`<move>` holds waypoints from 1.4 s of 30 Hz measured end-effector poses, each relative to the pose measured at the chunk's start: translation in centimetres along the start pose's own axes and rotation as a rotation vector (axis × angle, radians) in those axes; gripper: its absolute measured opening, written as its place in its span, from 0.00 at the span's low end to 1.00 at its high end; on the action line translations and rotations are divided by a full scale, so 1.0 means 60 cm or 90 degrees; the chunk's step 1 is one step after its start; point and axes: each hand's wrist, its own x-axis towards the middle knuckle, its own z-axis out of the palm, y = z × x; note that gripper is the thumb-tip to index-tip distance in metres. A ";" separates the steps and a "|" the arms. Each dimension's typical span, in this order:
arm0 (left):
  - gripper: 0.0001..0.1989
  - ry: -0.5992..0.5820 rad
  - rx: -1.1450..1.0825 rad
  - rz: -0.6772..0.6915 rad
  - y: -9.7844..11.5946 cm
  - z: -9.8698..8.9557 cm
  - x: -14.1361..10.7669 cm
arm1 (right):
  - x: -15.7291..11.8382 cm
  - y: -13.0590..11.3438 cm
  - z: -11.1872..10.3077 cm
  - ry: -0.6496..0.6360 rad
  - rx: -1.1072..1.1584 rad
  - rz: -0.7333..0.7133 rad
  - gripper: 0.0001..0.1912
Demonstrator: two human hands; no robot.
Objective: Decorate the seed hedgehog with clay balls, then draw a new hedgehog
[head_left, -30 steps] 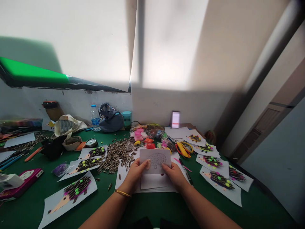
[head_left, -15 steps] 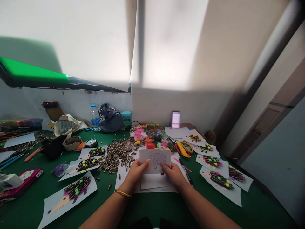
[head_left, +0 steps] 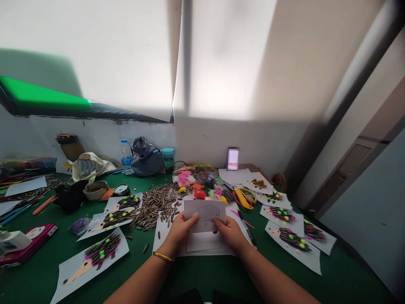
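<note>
Between my two hands is a white card (head_left: pixel 205 215) with a hedgehog-like outline drawn on it, a dotted round body and small legs. My left hand (head_left: pixel 182 230) grips its left edge, thumb on the front; a gold bracelet circles that wrist. At the right edge, my right hand (head_left: pixel 230 231) pinches the card the same way, its thumb over part of the drawing. Below the card lie white paper sheets (head_left: pixel 202 246) on the green table (head_left: pixel 196 270). A heap of sunflower seeds (head_left: pixel 152 207) spreads left of my left hand.
Finished hedgehog pictures lie at left (head_left: pixel 76 276) and right (head_left: pixel 313 259). Beyond the card are bags of coloured clay (head_left: pixel 199 194), yellow-handled scissors (head_left: pixel 243 198) and a black pen (head_left: pixel 247 228). Farther back stand a phone (head_left: pixel 233 159), a water bottle (head_left: pixel 126 158) and a blue bag (head_left: pixel 147 158).
The card has dropped very slightly toward me, still held in both hands. Everything else on the table stays where it was.
</note>
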 end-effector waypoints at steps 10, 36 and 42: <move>0.25 -0.002 -0.026 -0.015 -0.006 -0.006 0.003 | -0.004 -0.006 0.005 -0.033 -0.027 -0.006 0.23; 0.26 -0.026 -0.036 -0.003 0.003 -0.001 -0.004 | -0.001 0.004 0.003 -0.016 -0.050 -0.018 0.21; 0.23 0.004 -0.037 -0.018 -0.001 -0.006 0.001 | 0.000 0.003 0.003 -0.006 -0.063 -0.017 0.23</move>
